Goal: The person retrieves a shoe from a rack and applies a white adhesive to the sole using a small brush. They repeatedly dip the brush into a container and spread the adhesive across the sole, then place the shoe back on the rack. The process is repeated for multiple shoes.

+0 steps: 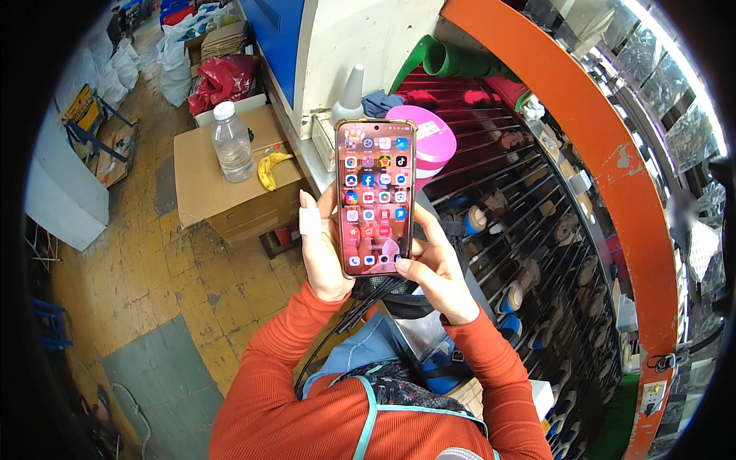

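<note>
A smartphone (375,201) in a clear-edged case is held upright between my two hands, its lit screen showing rows of app icons on a pinkish background. My left hand (322,244) wraps its left side from behind, with a white wrapping around the thumb. Around the lower right side curls my right hand (437,264), its thumb tip over the bottom right corner of the screen. Behind the phone, the fingers of both hands are partly hidden.
A cardboard box (218,203) at the left bears a clear plastic bottle (232,146) and a banana (271,169). Past the phone stands a pink-lidded tub (426,146). On the right, a rack (529,230) holds several shoe parts beside an orange curved frame (613,165).
</note>
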Action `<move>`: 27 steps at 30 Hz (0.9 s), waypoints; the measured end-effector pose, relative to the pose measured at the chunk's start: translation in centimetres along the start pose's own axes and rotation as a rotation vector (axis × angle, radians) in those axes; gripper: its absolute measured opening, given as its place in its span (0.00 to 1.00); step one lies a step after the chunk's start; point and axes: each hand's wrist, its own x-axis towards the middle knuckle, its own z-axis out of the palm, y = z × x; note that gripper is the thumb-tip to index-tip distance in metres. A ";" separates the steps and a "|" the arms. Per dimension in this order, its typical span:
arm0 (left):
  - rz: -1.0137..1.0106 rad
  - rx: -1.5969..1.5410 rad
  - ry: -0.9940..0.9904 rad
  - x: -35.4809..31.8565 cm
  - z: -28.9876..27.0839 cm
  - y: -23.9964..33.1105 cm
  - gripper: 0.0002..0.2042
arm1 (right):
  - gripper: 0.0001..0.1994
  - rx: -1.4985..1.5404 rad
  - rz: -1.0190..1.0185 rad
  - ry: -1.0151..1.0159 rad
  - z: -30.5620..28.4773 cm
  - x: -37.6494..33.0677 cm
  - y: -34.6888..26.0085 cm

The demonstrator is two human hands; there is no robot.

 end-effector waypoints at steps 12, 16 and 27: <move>-0.427 0.282 -0.279 -0.1 1.9 -0.9 0.40 | 0.27 0.104 -0.202 0.446 -3.5 -1.9 -1.9; -0.419 0.328 -0.343 0.8 2.9 -1.7 0.41 | 0.24 0.025 -0.154 0.413 -5.3 -2.9 -5.1; 0.619 1.799 0.078 15.6 -13.8 -1.4 0.14 | 0.19 0.223 -0.246 0.919 -25.2 1.5 -5.6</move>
